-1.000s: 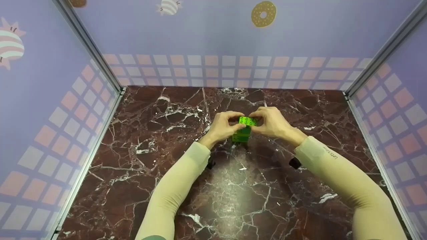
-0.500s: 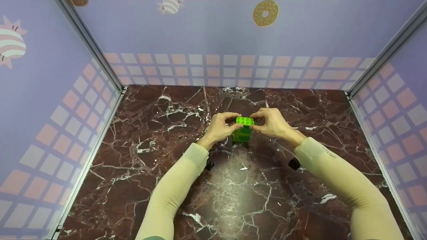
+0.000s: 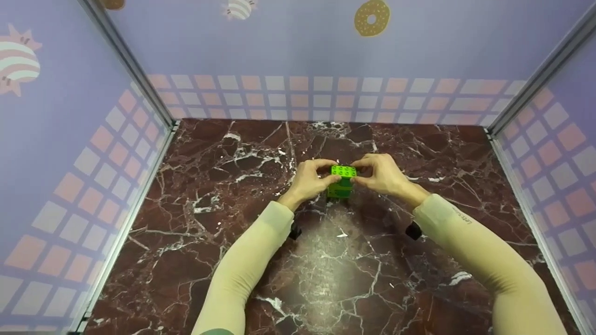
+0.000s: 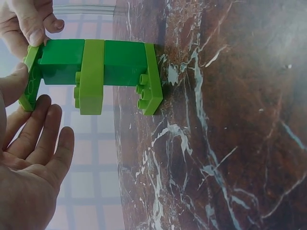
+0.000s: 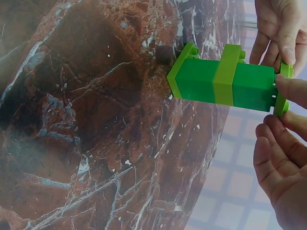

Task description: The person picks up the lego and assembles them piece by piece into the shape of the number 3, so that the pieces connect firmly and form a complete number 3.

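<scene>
A tower of toy building bricks stands upright on the table, dark green blocks alternating with light green plates. In the left wrist view its upper dark green block, middle light green plate and bottom plate show side-on. Across the top lies a studded light green brick. My left hand pinches its left end between thumb and fingers; my right hand pinches the right end. In the right wrist view, a narrow gap with studs shows between this brick and the dark green block beneath.
The table has a dark red marbled surface with white veins. Purple panels with pale squares close it in at the back, left and right, with metal rails along the edges.
The light green brick, tilted and off to the right a second ago, has shifted left and now lies level and squarely over the tower. Both hands kept their pinch on it throughout.
</scene>
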`<state>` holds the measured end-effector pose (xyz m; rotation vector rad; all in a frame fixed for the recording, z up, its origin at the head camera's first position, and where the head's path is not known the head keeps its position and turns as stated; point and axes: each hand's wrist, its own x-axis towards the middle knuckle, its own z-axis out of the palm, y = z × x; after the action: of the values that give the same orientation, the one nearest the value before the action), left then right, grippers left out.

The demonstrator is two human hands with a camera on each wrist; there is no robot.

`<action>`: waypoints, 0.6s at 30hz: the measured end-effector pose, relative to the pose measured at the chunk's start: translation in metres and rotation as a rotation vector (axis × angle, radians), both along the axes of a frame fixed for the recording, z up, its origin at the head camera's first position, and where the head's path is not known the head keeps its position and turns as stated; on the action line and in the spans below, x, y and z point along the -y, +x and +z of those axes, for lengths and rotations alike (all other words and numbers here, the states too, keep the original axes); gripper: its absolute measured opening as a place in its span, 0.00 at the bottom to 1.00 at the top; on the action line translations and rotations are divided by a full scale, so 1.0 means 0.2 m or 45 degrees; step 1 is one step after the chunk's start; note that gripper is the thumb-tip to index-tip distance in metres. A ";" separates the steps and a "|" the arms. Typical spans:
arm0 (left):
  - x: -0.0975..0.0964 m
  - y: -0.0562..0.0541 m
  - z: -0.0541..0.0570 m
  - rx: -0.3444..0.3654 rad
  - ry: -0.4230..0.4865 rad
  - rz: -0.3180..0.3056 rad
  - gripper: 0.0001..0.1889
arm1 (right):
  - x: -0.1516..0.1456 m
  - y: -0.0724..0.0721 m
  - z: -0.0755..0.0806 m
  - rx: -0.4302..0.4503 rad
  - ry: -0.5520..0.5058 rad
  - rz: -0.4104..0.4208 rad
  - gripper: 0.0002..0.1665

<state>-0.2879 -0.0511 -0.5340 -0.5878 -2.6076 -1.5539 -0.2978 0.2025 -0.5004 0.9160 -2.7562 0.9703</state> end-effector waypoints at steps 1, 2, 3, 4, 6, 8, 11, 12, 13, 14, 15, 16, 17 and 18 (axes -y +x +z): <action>0.00 0.00 0.00 0.011 0.016 -0.004 0.21 | 0.00 0.00 0.00 -0.002 0.003 0.000 0.21; 0.00 0.00 -0.01 0.021 0.031 -0.006 0.21 | 0.00 0.00 -0.01 -0.002 0.005 0.003 0.21; 0.01 0.01 -0.01 0.033 0.047 -0.013 0.21 | 0.01 0.00 -0.01 -0.006 0.007 0.006 0.21; 0.00 0.01 -0.01 0.040 0.044 -0.010 0.21 | 0.00 0.00 -0.01 -0.005 0.007 0.008 0.21; 0.00 0.01 -0.02 0.049 0.044 -0.002 0.21 | 0.00 0.00 -0.02 0.002 0.005 0.017 0.22; 0.00 0.01 -0.02 0.055 0.029 0.012 0.21 | 0.00 0.00 -0.02 0.016 0.000 0.025 0.22; 0.00 0.01 -0.02 0.063 0.010 0.024 0.21 | 0.00 0.00 -0.02 0.051 -0.020 0.020 0.21; 0.00 0.01 -0.02 0.064 0.002 0.027 0.21 | 0.00 0.00 -0.02 0.070 -0.029 0.014 0.21; 0.00 0.01 -0.02 0.065 -0.005 0.029 0.21 | 0.00 0.00 -0.02 0.087 -0.038 0.009 0.21; 0.00 0.01 -0.02 0.065 -0.013 0.032 0.21 | 0.00 0.00 -0.02 0.101 -0.044 0.005 0.21; 0.00 0.01 -0.02 0.063 -0.023 0.038 0.21 | 0.00 0.00 -0.02 0.115 -0.050 0.001 0.21; 0.00 0.01 -0.02 0.062 -0.026 0.037 0.21 | 0.00 0.00 -0.02 0.127 -0.052 -0.003 0.21; 0.00 0.01 -0.02 0.059 -0.031 0.038 0.21 | 0.00 0.00 -0.02 0.131 -0.052 -0.008 0.21; 0.00 0.01 -0.02 0.059 -0.034 0.037 0.21 | 0.00 0.00 -0.02 0.129 -0.049 -0.014 0.21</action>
<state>-0.2863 -0.0509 -0.5376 -0.5198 -2.6619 -1.5451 -0.2978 0.2030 -0.5048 0.8680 -2.8108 1.0938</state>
